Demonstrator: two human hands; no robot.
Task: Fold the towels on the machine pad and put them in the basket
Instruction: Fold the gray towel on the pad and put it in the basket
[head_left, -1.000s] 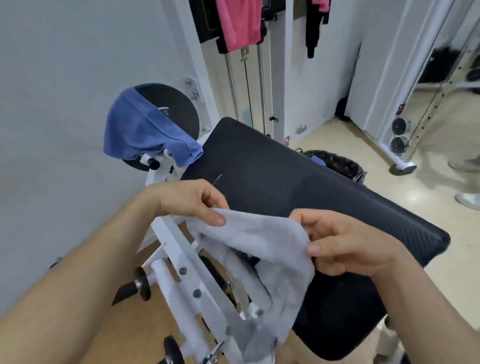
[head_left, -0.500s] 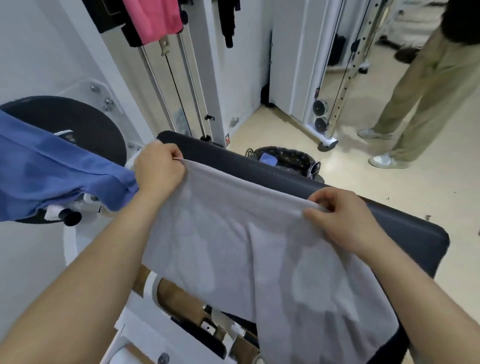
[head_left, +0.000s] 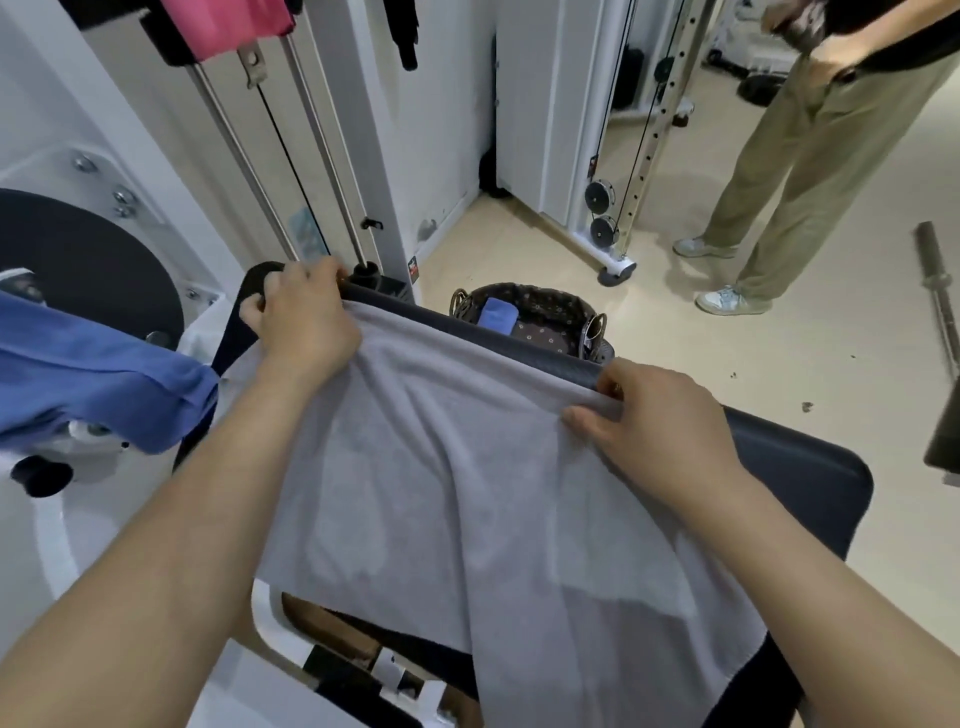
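Observation:
A grey towel (head_left: 467, 493) lies spread over the black machine pad (head_left: 800, 467), its far edge along the pad's far rim. My left hand (head_left: 301, 322) grips the towel's far left corner at the pad's upper left end. My right hand (head_left: 654, 415) pinches the far edge further right. The towel's near end hangs off the pad toward me. A blue towel (head_left: 88, 374) is draped over a machine part at the left. Behind the pad on the floor stands a dark woven basket (head_left: 550, 317) with a folded blue towel (head_left: 497, 317) inside.
White cable-machine posts and rods (head_left: 311, 156) rise just behind the pad. A pink cloth (head_left: 228, 21) hangs above. Another person in khaki trousers (head_left: 789, 156) stands at the right on the beige floor. A steel bar (head_left: 940, 291) lies at the far right.
The towel went from bunched between my hands to spread flat across the pad. Both hands moved forward to the pad's far edge, and my view shifted closer and rightward.

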